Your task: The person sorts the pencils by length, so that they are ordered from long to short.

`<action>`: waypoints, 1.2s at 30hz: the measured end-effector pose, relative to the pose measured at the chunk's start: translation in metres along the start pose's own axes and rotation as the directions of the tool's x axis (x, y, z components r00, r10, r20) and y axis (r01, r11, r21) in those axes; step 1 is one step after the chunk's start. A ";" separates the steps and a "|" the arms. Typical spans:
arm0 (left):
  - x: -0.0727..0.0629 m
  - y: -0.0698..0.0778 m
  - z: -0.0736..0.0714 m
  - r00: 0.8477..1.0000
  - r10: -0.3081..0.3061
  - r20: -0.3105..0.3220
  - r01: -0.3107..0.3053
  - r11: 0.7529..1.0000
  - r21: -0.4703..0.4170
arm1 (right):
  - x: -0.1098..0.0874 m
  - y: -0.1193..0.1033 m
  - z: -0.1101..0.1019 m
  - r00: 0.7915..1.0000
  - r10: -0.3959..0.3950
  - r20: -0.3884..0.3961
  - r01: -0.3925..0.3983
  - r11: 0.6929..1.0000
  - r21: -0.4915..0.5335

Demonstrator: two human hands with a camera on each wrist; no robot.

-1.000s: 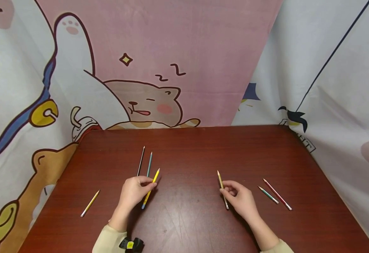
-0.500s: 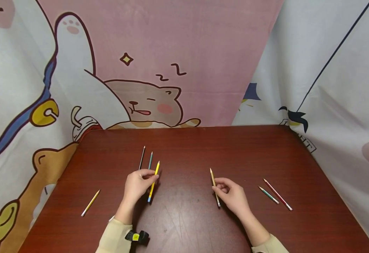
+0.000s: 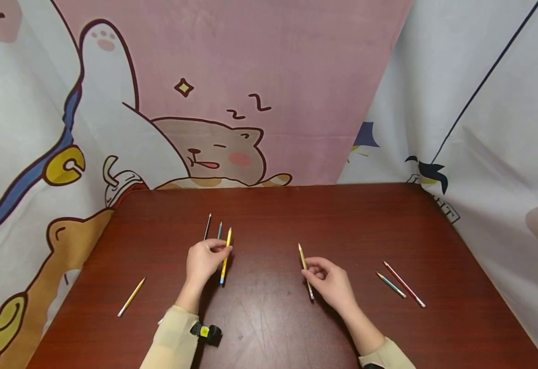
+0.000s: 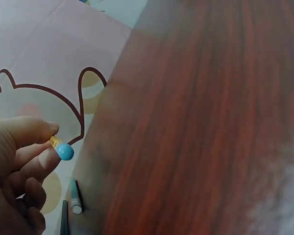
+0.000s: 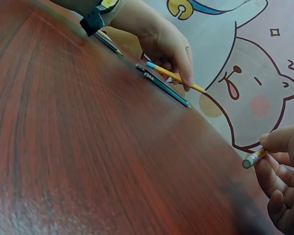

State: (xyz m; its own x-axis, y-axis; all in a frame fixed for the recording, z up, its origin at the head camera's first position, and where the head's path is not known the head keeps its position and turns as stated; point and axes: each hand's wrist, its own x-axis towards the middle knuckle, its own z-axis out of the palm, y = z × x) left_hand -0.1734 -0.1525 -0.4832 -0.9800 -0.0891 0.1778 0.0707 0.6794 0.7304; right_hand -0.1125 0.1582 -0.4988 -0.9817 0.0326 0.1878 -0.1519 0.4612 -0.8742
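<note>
My left hand (image 3: 203,262) pinches a yellow pencil (image 3: 229,237) between thumb and fingers. Its rounded blue end (image 4: 64,151) faces the left wrist camera, and its tip points away from me. In my right hand (image 3: 335,288) is a pale yellow pencil (image 3: 302,254), pinched near its middle; the pale green end (image 5: 249,161) shows in the right wrist view. Just beyond the left hand lie a black pencil (image 3: 207,225) and a teal pencil (image 3: 220,231), side by side, their near ends hidden by that hand in the head view.
On the brown table (image 3: 269,328), a yellow pencil with a white end (image 3: 131,297) lies at the left. A short green pencil (image 3: 391,285) and a longer red pencil (image 3: 405,285) lie at the right. A printed cloth (image 3: 296,92) hangs behind the table's far edge.
My left hand has carried the yellow pencil away from me and slightly right. My right hand has moved left with the pale yellow pencil. The lying pencils stay put.
</note>
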 end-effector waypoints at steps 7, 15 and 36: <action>0.005 -0.003 0.008 0.999 0.034 -0.028 -0.033 0.998 0.050 | 0.001 0.000 0.003 1.000 0.010 0.004 -0.010 1.000 0.018; 0.009 -0.005 0.011 0.999 0.028 -0.024 -0.025 0.993 0.119 | 0.004 -0.004 0.010 0.999 0.043 0.008 -0.043 0.998 0.049; 0.022 -0.010 0.022 0.991 0.126 -0.046 -0.111 0.965 0.239 | 0.007 -0.007 0.020 1.000 0.000 0.017 -0.002 0.996 0.086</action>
State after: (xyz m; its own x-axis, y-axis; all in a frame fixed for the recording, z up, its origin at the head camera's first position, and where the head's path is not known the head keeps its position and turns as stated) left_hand -0.1996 -0.1450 -0.5013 -0.9536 -0.0364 0.2987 0.1331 0.8392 0.5272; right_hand -0.1208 0.1379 -0.5005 -0.9835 0.0177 0.1798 -0.1595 0.3829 -0.9099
